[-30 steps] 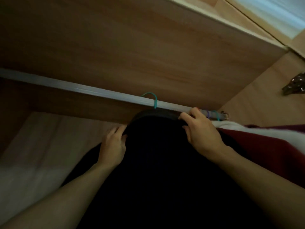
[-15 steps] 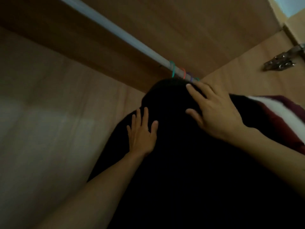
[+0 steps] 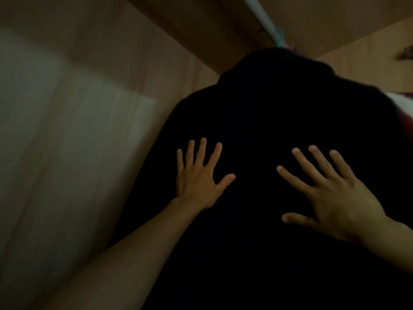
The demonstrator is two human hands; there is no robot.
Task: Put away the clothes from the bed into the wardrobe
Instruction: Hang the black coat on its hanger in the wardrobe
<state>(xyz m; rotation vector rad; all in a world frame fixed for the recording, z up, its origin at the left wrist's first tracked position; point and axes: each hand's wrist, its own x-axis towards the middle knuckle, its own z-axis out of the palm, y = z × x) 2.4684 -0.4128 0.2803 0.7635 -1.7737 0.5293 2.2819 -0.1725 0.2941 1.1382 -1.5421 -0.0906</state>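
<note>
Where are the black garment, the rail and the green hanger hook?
black garment (image 3: 279,121): head view, middle of its dark cloth.
rail (image 3: 264,17): head view, bare stretch above the hook.
green hanger hook (image 3: 279,38): head view, the curve over the rail.

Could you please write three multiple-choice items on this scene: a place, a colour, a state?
1. The red-and-white garment lies where from the black garment? A left B right C beneath
2. The hanger hook on the rail is: A teal B yellow C black
3. The left hand and right hand: A grip the rail B lie flat on the black garment C hold a hanger
Answers: 1 B, it peeks out at right; 2 A, teal loop on rail; 3 B, palms lie open on fabric.
</note>
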